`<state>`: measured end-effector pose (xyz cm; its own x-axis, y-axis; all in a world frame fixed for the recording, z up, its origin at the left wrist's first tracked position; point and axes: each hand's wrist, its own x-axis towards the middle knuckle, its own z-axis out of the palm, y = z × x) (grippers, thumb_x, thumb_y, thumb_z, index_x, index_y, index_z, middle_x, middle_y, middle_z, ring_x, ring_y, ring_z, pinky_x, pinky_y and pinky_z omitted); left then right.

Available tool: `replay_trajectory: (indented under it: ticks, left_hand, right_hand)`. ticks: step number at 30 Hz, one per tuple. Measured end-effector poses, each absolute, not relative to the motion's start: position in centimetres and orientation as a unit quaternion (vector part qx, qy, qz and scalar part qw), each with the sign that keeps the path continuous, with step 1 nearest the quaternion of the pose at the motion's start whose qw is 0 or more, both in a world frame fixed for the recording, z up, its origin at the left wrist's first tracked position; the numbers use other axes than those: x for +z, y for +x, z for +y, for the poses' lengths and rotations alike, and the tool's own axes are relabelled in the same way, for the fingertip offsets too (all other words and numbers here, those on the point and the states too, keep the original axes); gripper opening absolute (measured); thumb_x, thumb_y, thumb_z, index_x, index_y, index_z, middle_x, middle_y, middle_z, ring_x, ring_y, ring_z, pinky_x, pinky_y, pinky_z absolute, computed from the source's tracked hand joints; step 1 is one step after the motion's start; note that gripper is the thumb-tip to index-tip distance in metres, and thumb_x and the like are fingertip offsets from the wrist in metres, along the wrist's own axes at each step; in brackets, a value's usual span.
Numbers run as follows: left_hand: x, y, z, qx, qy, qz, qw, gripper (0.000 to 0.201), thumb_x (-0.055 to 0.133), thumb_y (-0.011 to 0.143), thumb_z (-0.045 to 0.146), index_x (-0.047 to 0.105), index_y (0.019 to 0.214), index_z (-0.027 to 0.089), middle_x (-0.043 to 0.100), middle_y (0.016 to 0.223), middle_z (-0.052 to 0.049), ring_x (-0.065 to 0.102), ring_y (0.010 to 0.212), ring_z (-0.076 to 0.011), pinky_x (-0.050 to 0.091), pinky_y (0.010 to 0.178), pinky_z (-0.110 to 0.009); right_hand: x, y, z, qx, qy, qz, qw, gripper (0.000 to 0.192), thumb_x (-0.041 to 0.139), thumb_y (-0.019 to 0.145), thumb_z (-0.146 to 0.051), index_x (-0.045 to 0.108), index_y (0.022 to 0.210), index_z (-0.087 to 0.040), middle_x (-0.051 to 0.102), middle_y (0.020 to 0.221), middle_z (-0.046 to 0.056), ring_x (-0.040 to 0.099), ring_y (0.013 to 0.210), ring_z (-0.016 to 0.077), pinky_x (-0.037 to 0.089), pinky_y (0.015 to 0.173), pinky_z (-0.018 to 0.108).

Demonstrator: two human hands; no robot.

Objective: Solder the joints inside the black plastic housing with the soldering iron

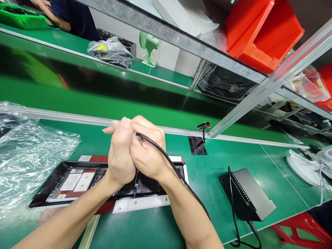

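1. Green workbench (220, 190), green partition (124, 103) behind it, metal shelf rail (171, 33) crossing above. Clock directions from my hands.
2. My left hand (119, 155): thumb up on top, palm side pressed against the right. Other fingers mostly hidden; can't tell if they pinch anything.
3. My right hand (149, 150): fingers curled in, closed on a black cable (158, 148). Bit of something pale beside the cable, too covered to name.
4. Cable leaves the top of the right fist, runs along my right forearm to between 4 and 5 o'clock.
5. Black housing (149, 185) lies below my hands, long side stretching toward 8 o'clock; rests on a red-brown and white fixture (141, 204). My hands hide its middle.
6. Clear plastic bag (44, 148) at 9 o'clock, crumpled.
7. Small black cylinder (204, 126) on a stand between 2 and 3, black plate (197, 146) at its foot.
8. Black box (255, 193), tilted, at 4, with a dark cord; red stool (303, 228) beyond, lower.
9. White round base (303, 169) at 3.
10. Up high: red bin (259, 38) between 1 and 2, pale-green fan (149, 43) at 12, co-worker in dark clothing (74, 20) at 11.
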<state>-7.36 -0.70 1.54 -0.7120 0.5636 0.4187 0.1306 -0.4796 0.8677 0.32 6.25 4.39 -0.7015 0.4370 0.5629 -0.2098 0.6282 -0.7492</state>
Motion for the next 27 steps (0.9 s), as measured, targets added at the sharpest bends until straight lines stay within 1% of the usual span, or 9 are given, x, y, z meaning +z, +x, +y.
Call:
replay_trajectory:
  ticks: [3,7,10,13,16,18,20,23,27]
  left_hand:
    - [1.9,-7.3,-0.6,0.791,0.352,0.481,0.134,0.087,0.079,0.102,0.105,0.046,0.077,0.029,0.041,0.076,0.004,0.042,0.068,-0.0164,0.05,0.06,-0.035]
    - [2.1,-7.3,-0.4,0.791,0.361,0.478,0.125,0.087,0.078,0.104,0.104,0.045,0.076,0.028,0.035,0.077,0.005,0.042,0.068,-0.0161,0.049,0.06,-0.034]
    - [2.0,-7.3,-0.4,0.789,0.361,0.482,0.126,0.087,0.077,0.104,0.104,0.045,0.076,0.028,0.04,0.076,0.005,0.044,0.068,-0.0165,0.049,0.061,-0.035]
    - [2.0,-7.2,-0.4,0.786,0.356,0.487,0.134,0.087,0.078,0.103,0.104,0.046,0.075,0.028,0.045,0.076,0.004,0.044,0.068,-0.0173,0.049,0.061,-0.036]
    - [2.1,-7.2,-0.4,0.787,0.349,0.491,0.134,0.088,0.078,0.102,0.106,0.049,0.074,0.028,0.047,0.075,0.004,0.044,0.068,-0.0174,0.048,0.061,-0.037]
    - [2.1,-7.2,-0.3,0.787,0.347,0.493,0.132,0.088,0.078,0.102,0.106,0.051,0.074,0.027,0.048,0.074,0.004,0.046,0.067,-0.0175,0.048,0.061,-0.037]
    - [2.0,-7.2,-0.3,0.784,0.347,0.497,0.135,0.087,0.078,0.102,0.105,0.056,0.073,0.027,0.052,0.073,0.003,0.049,0.067,-0.018,0.049,0.061,-0.038]
    - [1.6,-7.3,-0.3,0.775,0.354,0.503,0.145,0.086,0.076,0.104,0.104,0.061,0.073,0.026,0.058,0.074,0.002,0.054,0.068,-0.0192,0.051,0.062,-0.039]
    - [1.1,-7.4,-0.4,0.767,0.355,0.514,0.148,0.085,0.072,0.107,0.104,0.06,0.075,0.027,0.058,0.075,0.0,0.054,0.071,-0.021,0.052,0.066,-0.041]
  right_hand:
    - [4.6,0.4,6.0,0.418,-0.103,-0.828,0.359,0.033,0.075,0.123,-0.019,0.102,0.112,-0.034,0.092,0.114,0.005,0.088,0.103,0.0239,0.078,0.098,0.035]
    - [4.4,0.4,6.0,0.409,-0.106,-0.829,0.367,0.032,0.073,0.125,-0.025,0.1,0.109,-0.03,0.091,0.114,0.007,0.086,0.103,0.0236,0.077,0.097,0.033]
    - [4.3,0.3,6.2,0.397,-0.111,-0.834,0.366,0.025,0.082,0.121,-0.025,0.099,0.102,-0.029,0.085,0.102,0.007,0.083,0.095,0.0232,0.074,0.09,0.033]
    - [4.2,0.3,6.4,0.403,-0.108,-0.832,0.366,0.026,0.081,0.121,-0.025,0.099,0.102,-0.029,0.083,0.1,0.007,0.081,0.093,0.0225,0.073,0.088,0.034]
    - [4.1,0.4,6.5,0.419,-0.09,-0.822,0.375,0.033,0.074,0.127,-0.036,0.1,0.109,-0.029,0.083,0.103,0.006,0.08,0.097,0.0196,0.071,0.092,0.033]
    - [4.0,0.4,6.5,0.423,-0.088,-0.818,0.38,0.041,0.071,0.131,-0.046,0.1,0.109,-0.027,0.081,0.103,0.005,0.078,0.095,0.0175,0.069,0.091,0.031]
    - [3.9,0.4,6.6,0.425,-0.091,-0.815,0.384,0.046,0.07,0.132,-0.05,0.099,0.107,-0.025,0.08,0.1,0.005,0.076,0.093,0.0166,0.066,0.088,0.03]
    - [3.8,0.3,6.7,0.424,-0.086,-0.816,0.384,0.051,0.066,0.133,-0.05,0.098,0.104,-0.024,0.079,0.099,0.005,0.075,0.091,0.0157,0.065,0.086,0.028]
    - [3.6,0.3,6.8,0.424,-0.071,-0.812,0.394,0.049,0.065,0.134,-0.044,0.096,0.102,-0.024,0.079,0.101,0.005,0.076,0.094,0.0158,0.064,0.088,0.027]
